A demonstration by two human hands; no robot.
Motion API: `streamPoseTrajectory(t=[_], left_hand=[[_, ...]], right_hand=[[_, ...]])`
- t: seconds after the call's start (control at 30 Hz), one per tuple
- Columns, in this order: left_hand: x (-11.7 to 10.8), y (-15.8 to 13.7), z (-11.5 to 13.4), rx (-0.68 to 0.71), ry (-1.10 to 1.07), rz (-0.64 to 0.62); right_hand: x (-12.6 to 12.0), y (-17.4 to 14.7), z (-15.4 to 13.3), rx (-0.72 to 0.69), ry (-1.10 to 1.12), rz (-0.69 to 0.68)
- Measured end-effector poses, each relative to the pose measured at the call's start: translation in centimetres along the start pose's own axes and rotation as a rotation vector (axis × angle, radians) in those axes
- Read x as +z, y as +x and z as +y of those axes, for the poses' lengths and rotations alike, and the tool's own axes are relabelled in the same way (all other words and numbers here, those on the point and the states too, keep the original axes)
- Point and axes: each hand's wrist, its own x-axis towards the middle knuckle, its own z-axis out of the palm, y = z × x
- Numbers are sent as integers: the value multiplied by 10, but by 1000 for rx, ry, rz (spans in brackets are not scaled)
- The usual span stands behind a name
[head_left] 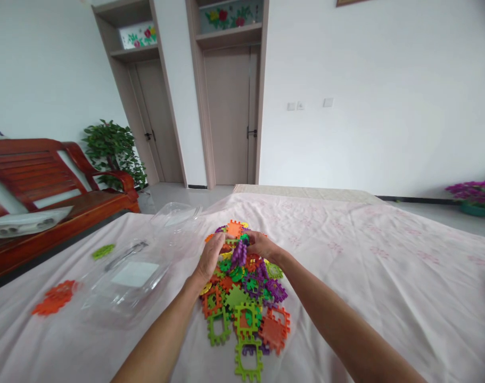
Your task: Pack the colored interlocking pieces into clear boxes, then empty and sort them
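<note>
A heap of plastic interlocking building pieces with notched edges lies on the bed cover, in green, orange, purple and yellow. My left hand (211, 259) is at the heap's left side, its fingers stretched toward the middle and partly hidden. From the other side my right hand (261, 246) reaches in with curled fingers, gripping a purple interlocking piece (239, 254) that stands on edge between the hands. An orange square piece (235, 229) sits just beyond the fingertips. Nearer me lie a light green frame piece (249, 358) and an orange-red piece (273, 333).
Left of the heap rest clear plastic packaging (132, 274), red-orange pieces (55, 298) and a green piece (103, 251). The pink-patterned cloth (370, 276) extends to the right. A wooden bench (46, 175) and a leafy plant (110, 151) stand beyond, before two doors.
</note>
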Motion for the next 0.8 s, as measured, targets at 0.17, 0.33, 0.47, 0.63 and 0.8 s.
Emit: streamPoseTrajectory(t=[0.17,0.33,0.47,0.63,0.8], left_hand=[[-10,-11,4,121,147,-21],[-20,-16,10,183,252,-11],[-25,-18,5,118,364,-31],[-31,-16,-21,-168,720,61],[-34,1,-50,-382,804,129]], right_hand=[[-12,-11,1,40,-37,-73],[-26,-26,-10,12,52,-96],[-44,-38,-14,13,15,-79],[-60,-41,0,112,-269,16],[-55,-25,11,188,-468,43]])
